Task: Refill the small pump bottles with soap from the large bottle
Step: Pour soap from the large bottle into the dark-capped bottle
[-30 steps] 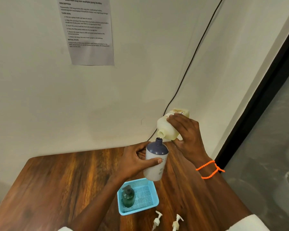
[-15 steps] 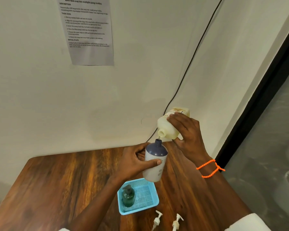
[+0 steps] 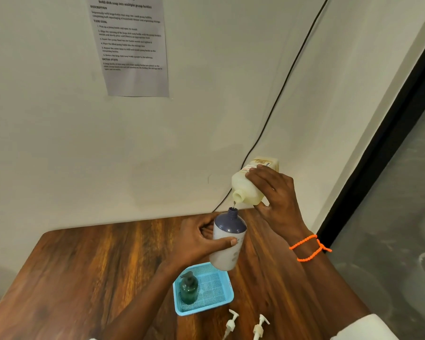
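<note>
Pouring underway: right hand [image 3: 277,200] grips tilted large bottle [image 3: 250,187]; left hand [image 3: 196,241] grips white bottle [image 3: 227,244]. Green bottle [image 3: 189,288] sits capped; two pump heads [image 3: 245,325] remain unfitted.

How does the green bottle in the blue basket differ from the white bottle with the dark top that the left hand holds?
The green bottle is dark and see-through; the white bottle is opaque with a dark blue shoulder. The green bottle has its pump head on; the white bottle has an open neck, under the tilted large bottle. The green bottle stands in the blue basket; the white bottle is gripped by the left hand above the table. Both stand about upright.
</note>
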